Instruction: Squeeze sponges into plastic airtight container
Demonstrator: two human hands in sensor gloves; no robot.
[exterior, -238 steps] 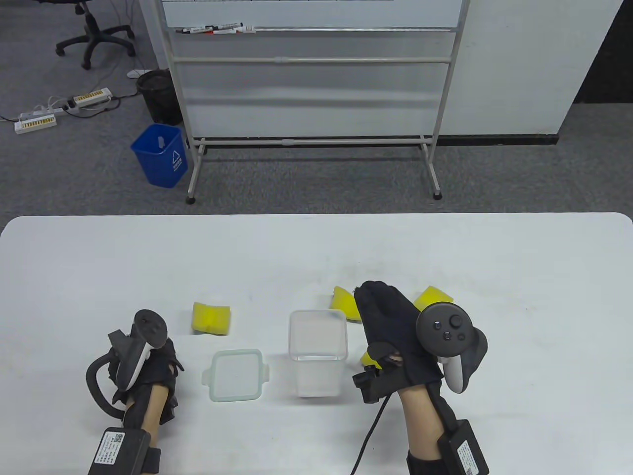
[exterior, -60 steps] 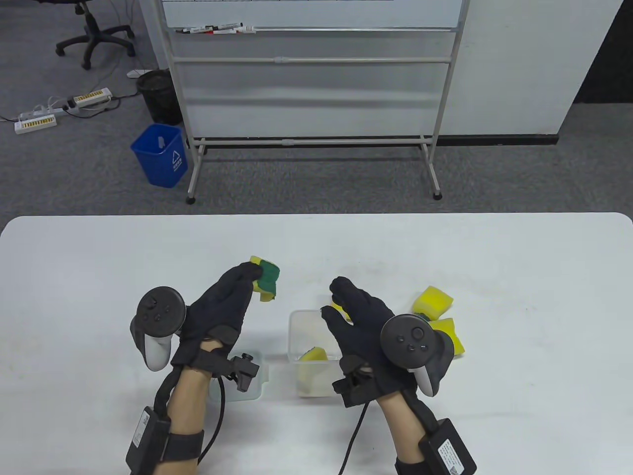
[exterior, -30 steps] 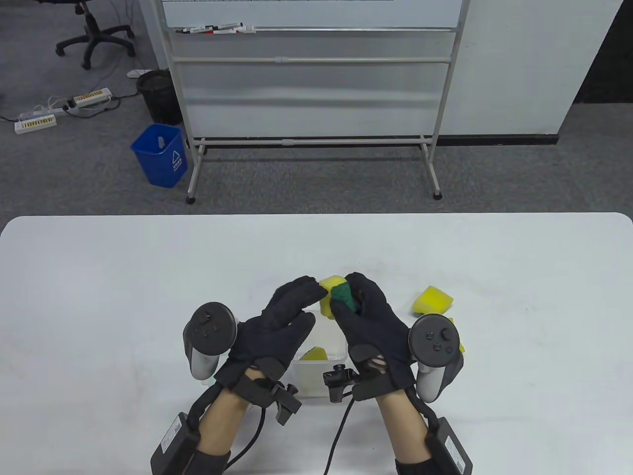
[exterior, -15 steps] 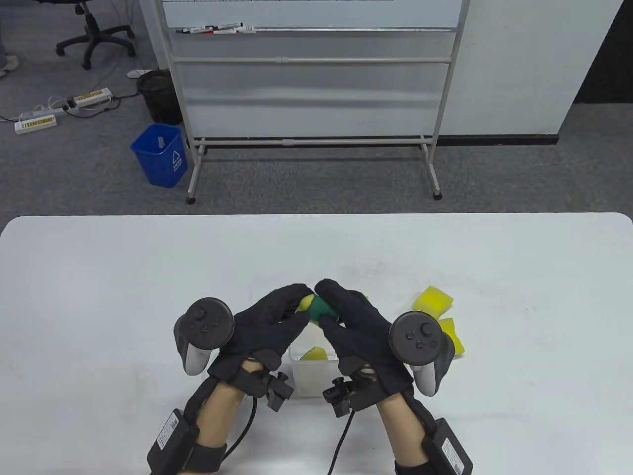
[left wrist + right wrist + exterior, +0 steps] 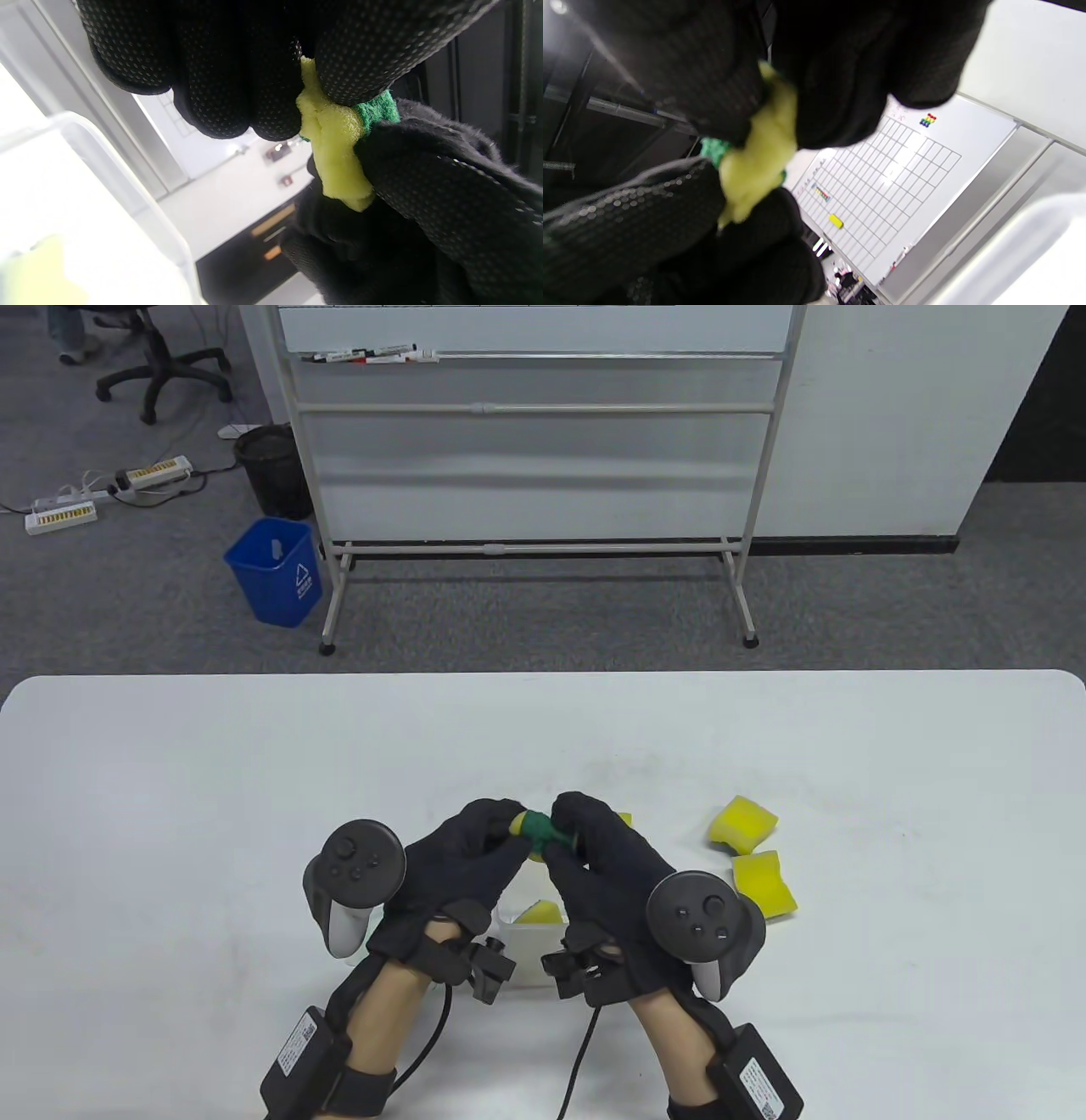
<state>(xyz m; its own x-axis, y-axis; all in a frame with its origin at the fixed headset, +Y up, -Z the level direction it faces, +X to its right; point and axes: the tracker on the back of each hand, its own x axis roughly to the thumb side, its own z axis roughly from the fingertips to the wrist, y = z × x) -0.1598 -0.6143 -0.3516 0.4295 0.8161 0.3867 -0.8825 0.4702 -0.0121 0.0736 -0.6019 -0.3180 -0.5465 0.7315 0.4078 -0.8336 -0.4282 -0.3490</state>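
Right now both hands meet near the front middle of the counter, directly above the clear plastic container. Wide bare surface runs off to the left, to the far edge and toward the right corner. The left hand and the right hand each pinch one end of a green-and-yellow sponge, so each grip is clamped on it, fingertips almost touching. From the left wrist view the sponge is crushed into a crumpled yellow wad, its green scouring layer peeking out at the top between black fingers. The right wrist view shows the same wad, blurred. Below the hands, a yellow sponge lies inside the container, whose rim is mostly hidden. To the right, two loose yellow sponges and lie just beside each other, well in from the right edge. Another yellow piece peeks out behind the right hand.
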